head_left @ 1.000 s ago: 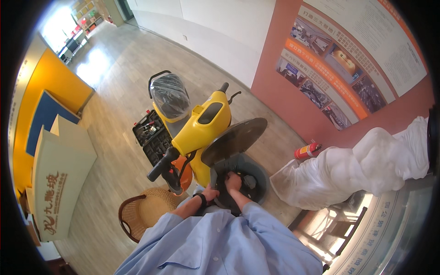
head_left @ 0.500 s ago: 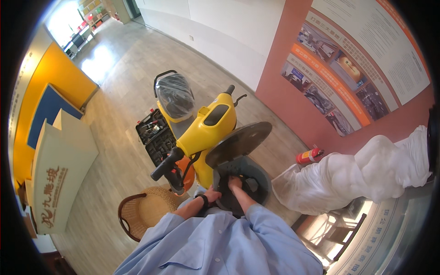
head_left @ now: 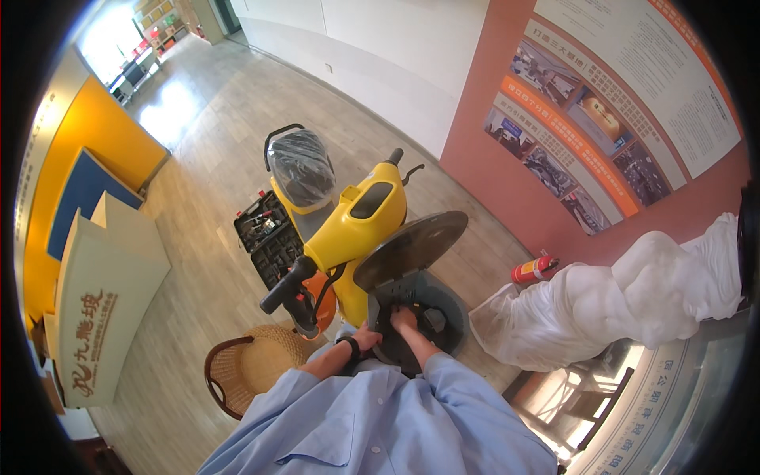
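A yellow electric scooter (head_left: 348, 229) stands before me, clear plastic over its seat (head_left: 302, 166). At its front is a round dark grey storage box (head_left: 453, 313), its dark lid (head_left: 416, 247) tilted up. My left hand (head_left: 366, 338), with a black band on the wrist, is closed on the box's left rim; some fingers are hidden. Inside the box, my right hand (head_left: 404, 319) reaches to the wall nearest the scooter, fingers bent together. What they hold is too small to make out. A small grey part (head_left: 432, 319) lies to the right of that hand.
An open black tool case (head_left: 269, 233) lies on the floor beyond the handlebar (head_left: 285, 285). A wicker chair (head_left: 265, 360) stands at left, near an orange rounded object (head_left: 324, 305). To the right are a red fire extinguisher (head_left: 534, 269) and a white-wrapped bulky object (head_left: 609, 301).
My right hand has shifted very slightly within the box. My left hand stays at the rim, and the scooter and lid look almost unchanged.
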Tool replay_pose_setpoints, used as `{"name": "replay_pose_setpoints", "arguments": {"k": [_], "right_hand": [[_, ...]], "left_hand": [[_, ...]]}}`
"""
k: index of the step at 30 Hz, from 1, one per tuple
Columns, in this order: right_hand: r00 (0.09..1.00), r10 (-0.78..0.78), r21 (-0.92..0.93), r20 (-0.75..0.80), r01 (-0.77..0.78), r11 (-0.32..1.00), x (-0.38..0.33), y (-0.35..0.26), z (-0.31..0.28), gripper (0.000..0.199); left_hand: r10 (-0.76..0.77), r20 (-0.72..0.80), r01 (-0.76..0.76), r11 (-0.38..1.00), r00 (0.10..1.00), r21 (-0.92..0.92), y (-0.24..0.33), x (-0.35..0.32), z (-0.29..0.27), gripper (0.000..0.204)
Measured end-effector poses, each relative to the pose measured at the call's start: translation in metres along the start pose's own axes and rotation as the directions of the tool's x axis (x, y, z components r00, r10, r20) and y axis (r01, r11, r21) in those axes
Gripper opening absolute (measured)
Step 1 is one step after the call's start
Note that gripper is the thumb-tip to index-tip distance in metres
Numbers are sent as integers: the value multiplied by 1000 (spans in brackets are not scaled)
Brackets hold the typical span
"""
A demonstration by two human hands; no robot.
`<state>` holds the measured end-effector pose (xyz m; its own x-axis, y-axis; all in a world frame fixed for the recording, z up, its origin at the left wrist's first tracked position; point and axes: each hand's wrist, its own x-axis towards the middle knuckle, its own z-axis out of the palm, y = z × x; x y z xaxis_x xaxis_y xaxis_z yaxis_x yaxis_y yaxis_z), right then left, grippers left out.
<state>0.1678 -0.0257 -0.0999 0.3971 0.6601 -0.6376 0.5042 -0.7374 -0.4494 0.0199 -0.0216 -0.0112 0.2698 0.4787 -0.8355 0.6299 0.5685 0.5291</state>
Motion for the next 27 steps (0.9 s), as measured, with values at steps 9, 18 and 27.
{"name": "replay_pose_setpoints", "arguments": {"k": [9,18,27], "right_hand": [[998,39,177,-51,-30,984,10,18,14,38],[959,-278,-321,-56,247,914,-22,-6,-20,25],[987,-154,-179,42,159,971,10,12,5,39]], "left_hand": [[34,6,-34,999,999,-21,-8,13,4,69],[125,4,-123,983,992,-132,-50,53,8,68],[94,4,-93,992,996,-86,-34,34,7,65]]}}
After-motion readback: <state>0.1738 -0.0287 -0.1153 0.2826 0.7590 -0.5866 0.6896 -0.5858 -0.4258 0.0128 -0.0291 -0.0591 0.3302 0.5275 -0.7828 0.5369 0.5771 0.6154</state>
